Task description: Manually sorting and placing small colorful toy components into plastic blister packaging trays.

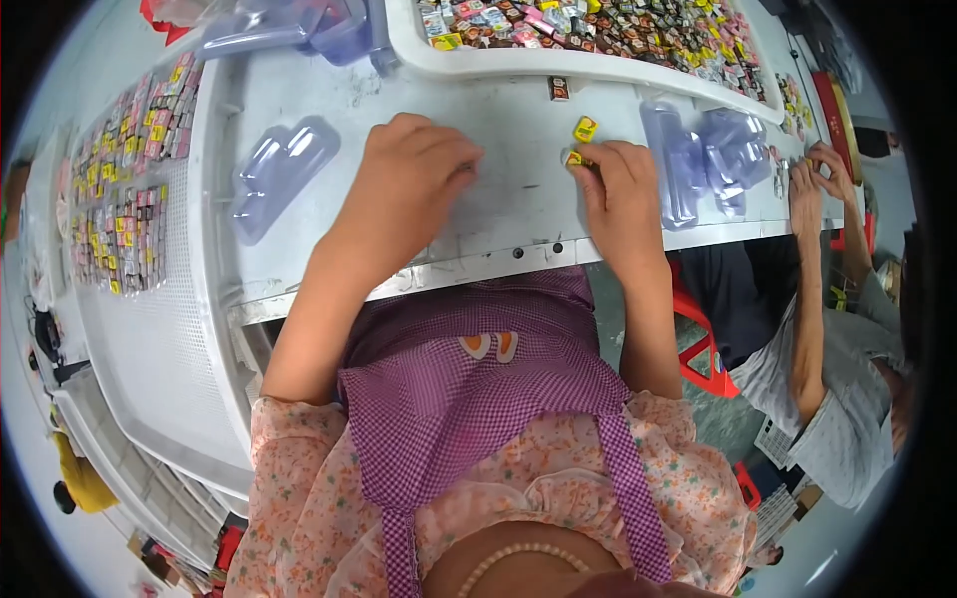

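My right hand [626,194] pinches a small yellow box [574,157] between thumb and fingertips, just above the white worktable [498,234]. A second small yellow box [585,129] lies on the table slightly beyond those fingers. To the left, my left hand [404,189] is closed, thumb against curled fingers; whatever is in its fingertips, if anything, is hidden. Beside that hand lies a clear bluish plastic blister shell [284,177]. More clear shells [673,164] sit right of my right hand. One small dark box [559,90] rests near the big tray.
A white tray [578,66] heaped with tiny colourful boxes spans the far side. Clear shells [269,28] are piled at the far left. At left, a white perforated tray [150,369] carries rows of packed boxes [120,234]. A co-worker's hands [812,184] work at the right.
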Demonstrator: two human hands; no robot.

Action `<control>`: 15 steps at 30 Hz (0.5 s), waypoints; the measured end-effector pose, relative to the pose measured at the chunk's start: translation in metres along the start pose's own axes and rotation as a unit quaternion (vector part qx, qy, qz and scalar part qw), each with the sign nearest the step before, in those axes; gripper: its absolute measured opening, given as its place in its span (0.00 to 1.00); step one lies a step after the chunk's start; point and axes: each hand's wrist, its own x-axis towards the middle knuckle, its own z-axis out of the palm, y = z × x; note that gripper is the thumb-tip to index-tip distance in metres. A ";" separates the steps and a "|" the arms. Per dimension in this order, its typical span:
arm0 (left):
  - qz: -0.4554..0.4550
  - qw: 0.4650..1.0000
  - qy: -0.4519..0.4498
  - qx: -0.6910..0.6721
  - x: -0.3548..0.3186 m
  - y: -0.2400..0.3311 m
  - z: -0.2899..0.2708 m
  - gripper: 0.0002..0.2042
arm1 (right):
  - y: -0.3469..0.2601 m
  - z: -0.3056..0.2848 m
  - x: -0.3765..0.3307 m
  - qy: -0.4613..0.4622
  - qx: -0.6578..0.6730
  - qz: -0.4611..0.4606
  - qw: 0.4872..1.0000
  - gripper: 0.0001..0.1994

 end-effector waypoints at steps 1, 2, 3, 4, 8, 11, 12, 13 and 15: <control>0.011 0.999 0.011 0.031 0.001 0.003 0.005 0.10 | -0.003 0.000 0.001 -0.003 0.000 -0.003 1.000 0.11; 0.021 0.998 0.021 0.062 0.002 0.005 0.010 0.10 | -0.008 0.001 0.003 -0.014 -0.001 -0.019 1.000 0.12; 0.018 0.998 0.023 0.062 0.003 0.005 0.013 0.10 | -0.012 0.000 0.005 -0.026 -0.001 -0.035 0.999 0.13; 0.034 0.995 0.016 0.088 0.005 0.005 0.016 0.08 | -0.015 -0.002 0.007 -0.028 0.000 -0.037 0.999 0.13; 0.064 0.993 0.023 0.095 0.006 0.000 0.027 0.07 | -0.015 -0.001 0.011 -0.071 -0.027 -0.031 0.997 0.13; 0.023 0.997 0.042 0.054 0.009 0.006 0.015 0.08 | -0.010 -0.001 0.009 -0.065 0.041 0.027 0.997 0.14; 0.020 0.998 0.040 0.054 0.008 0.005 0.010 0.08 | -0.010 -0.001 0.008 -0.065 0.101 0.096 0.988 0.14; -0.005 0.997 0.071 0.011 0.004 0.001 0.003 0.09 | -0.011 -0.003 0.009 -0.068 0.103 0.097 0.988 0.14; -0.042 0.994 0.090 -0.033 -0.003 -0.005 -0.012 0.13 | -0.018 -0.009 0.009 -0.081 0.252 0.217 0.940 0.13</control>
